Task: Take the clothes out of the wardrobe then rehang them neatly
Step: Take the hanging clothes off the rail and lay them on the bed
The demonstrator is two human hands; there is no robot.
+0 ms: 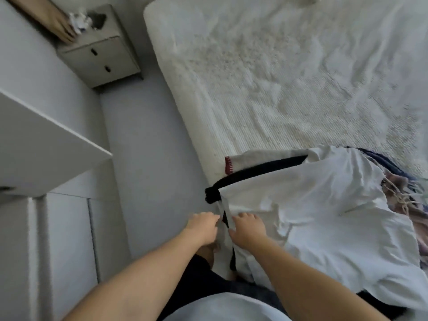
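A crumpled white cotton garment (312, 205) is being observed lying on the near corner of the bed covered in a white textured spread (278, 77), its near edge hanging over the mattress side toward the person. The long axis is running from the hands away to the upper right. A black cloth band (254, 172) is crossing beneath its far-left edge, and a fringed multicoloured textile (398, 188) is being partly covered at the right.

Both hands are being held at the garment's hanging near-left edge. The right hand (249, 229) is resting on the white fabric, fingers spread and fairly straight; a grasp cannot be confirmed. The left hand (203, 228) is just beside the same edge, fingers curled loosely; whether cloth is being pinched cannot be told. The right hand is judged nearer to the bulk of the garment.

Containers: a grey two-drawer bedside cabinet (102, 56) is standing well apart at upper left, carrying crumpled white paper (78, 20) on its top. A white wardrobe door (46, 140) is standing open at the left; its interior is not being shown.
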